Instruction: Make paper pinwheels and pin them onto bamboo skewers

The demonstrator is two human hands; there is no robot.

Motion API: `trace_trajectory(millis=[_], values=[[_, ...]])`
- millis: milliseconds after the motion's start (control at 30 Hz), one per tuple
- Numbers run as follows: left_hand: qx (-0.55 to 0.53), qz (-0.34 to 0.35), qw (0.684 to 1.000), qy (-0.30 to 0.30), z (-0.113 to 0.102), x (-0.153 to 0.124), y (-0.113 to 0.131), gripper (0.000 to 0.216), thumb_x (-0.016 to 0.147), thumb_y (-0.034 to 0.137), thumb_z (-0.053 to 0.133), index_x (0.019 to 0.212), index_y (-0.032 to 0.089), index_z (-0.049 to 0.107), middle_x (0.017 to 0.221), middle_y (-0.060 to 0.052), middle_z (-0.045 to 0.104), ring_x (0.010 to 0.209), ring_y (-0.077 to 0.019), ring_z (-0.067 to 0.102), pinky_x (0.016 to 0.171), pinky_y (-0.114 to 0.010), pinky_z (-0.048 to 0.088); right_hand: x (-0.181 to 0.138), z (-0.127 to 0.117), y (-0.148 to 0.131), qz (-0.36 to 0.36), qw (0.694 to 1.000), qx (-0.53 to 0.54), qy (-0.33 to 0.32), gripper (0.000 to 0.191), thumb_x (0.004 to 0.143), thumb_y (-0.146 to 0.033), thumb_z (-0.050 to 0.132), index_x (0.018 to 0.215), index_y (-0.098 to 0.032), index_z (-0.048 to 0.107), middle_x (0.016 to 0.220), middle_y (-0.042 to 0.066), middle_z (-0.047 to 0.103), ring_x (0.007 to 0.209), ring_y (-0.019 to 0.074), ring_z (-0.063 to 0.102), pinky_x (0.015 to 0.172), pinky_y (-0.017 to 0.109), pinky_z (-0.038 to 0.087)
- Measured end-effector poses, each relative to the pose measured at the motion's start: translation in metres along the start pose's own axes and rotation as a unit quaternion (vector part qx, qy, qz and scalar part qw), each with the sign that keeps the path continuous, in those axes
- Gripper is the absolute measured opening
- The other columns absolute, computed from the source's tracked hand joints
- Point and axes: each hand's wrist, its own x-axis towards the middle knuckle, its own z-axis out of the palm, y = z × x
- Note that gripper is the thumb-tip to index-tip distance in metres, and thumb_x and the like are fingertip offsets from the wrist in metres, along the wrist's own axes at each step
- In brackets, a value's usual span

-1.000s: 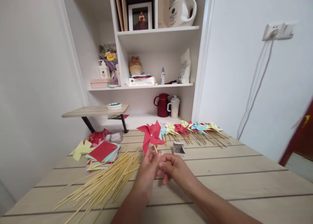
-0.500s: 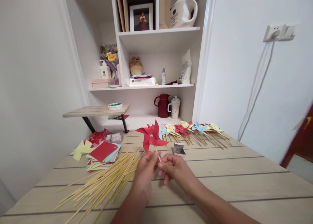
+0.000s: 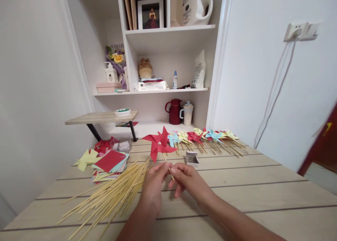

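A red paper pinwheel (image 3: 159, 144) on a thin wooden stick stands tilted in front of me, a small pin at its centre. My left hand (image 3: 155, 181) pinches the stick below the paper blades. Close against it, my right hand (image 3: 185, 177) grips the same stick with thumb and forefinger; the lower stick end pokes out under the fingers. Left of my hands lies a loose heap of bamboo sticks (image 3: 113, 191). Just behind the right hand sits a small open box (image 3: 192, 159) with tiny metal bits in it.
Finished pinwheels (image 3: 195, 137) in several colours lie along the table's back. Stacked coloured paper squares (image 3: 110, 163) and a yellow folded paper (image 3: 86, 159) are at left, near a clear container (image 3: 123, 146). A small raised shelf (image 3: 102, 117) stands behind them; a red jug (image 3: 174, 111) sits farther back.
My right hand has slid up the stick, nearer to my left fingers. The pinwheel sits slightly further left in the view, which itself has shifted a little.
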Motion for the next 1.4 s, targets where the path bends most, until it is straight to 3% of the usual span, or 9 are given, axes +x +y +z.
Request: trace_trajectory(millis=[133, 467, 633, 767, 1233, 1400], values=[[-0.043, -0.004, 0.998, 0.05, -0.003, 0.003, 0.005, 0.031, 0.057, 0.038, 0.089, 0.072, 0.013, 0.077, 0.08, -0.006, 0.072, 0.071, -0.0117, 0.059, 0.071, -0.023, 0.046, -0.002, 0.0, 0.0, 0.013, 1.0, 0.002, 0.012, 0.059, 0.081, -0.073, 0.052, 0.09, -0.015, 0.062, 0.075, 0.007, 0.074, 0.041, 0.0109, 0.06, 0.045, 0.024, 0.043], [-0.021, 0.027, 0.996, 0.079, -0.006, 0.006, 0.004, 0.037, 0.057, 0.042, 0.088, 0.077, 0.012, 0.078, 0.073, -0.004, 0.068, 0.065, -0.011, 0.053, 0.069, -0.024, 0.043, -0.001, 0.001, 0.002, 0.005, 1.0, -0.005, 0.001, 0.056, 0.08, -0.07, 0.058, 0.091, -0.016, 0.064, 0.074, 0.004, 0.071, 0.045, 0.0112, 0.061, 0.048, 0.024, 0.045], [0.008, 0.043, 0.998, 0.055, -0.005, 0.006, -0.002, 0.03, 0.064, 0.04, 0.085, 0.076, 0.013, 0.077, 0.084, -0.009, 0.073, 0.079, -0.0169, 0.062, 0.077, -0.028, 0.046, -0.001, 0.002, 0.001, -0.008, 1.0, -0.014, -0.015, 0.046, 0.075, -0.062, 0.068, 0.078, -0.016, 0.062, 0.07, 0.002, 0.069, 0.046, 0.0102, 0.06, 0.049, 0.023, 0.043], [0.012, 0.036, 0.998, 0.051, -0.005, 0.005, -0.004, 0.031, 0.063, 0.04, 0.085, 0.078, 0.013, 0.078, 0.084, -0.009, 0.073, 0.077, -0.0166, 0.062, 0.077, -0.027, 0.047, 0.001, 0.002, 0.001, -0.013, 1.0, -0.017, 0.0, 0.042, 0.07, -0.056, 0.072, 0.068, -0.016, 0.059, 0.064, 0.001, 0.066, 0.044, 0.0096, 0.056, 0.048, 0.023, 0.039], [0.003, 0.002, 1.0, -0.02, -0.003, 0.005, -0.001, 0.037, 0.065, 0.048, 0.083, 0.077, 0.013, 0.075, 0.065, -0.003, 0.064, 0.06, -0.012, 0.055, 0.064, -0.026, 0.046, 0.006, -0.002, 0.01, -0.035, 0.998, -0.048, 0.007, 0.037, 0.074, -0.052, 0.066, 0.067, -0.017, 0.06, 0.056, 0.0, 0.063, 0.039, 0.0094, 0.05, 0.043, 0.023, 0.034], [0.016, -0.004, 0.999, -0.041, -0.002, 0.007, -0.004, 0.04, 0.066, 0.053, 0.08, 0.072, 0.014, 0.074, 0.063, -0.003, 0.064, 0.061, -0.0137, 0.057, 0.068, -0.028, 0.048, 0.006, -0.001, 0.006, -0.033, 0.998, -0.043, 0.014, 0.038, 0.073, -0.053, 0.066, 0.064, -0.017, 0.059, 0.055, 0.0, 0.062, 0.038, 0.0088, 0.049, 0.042, 0.024, 0.037]])
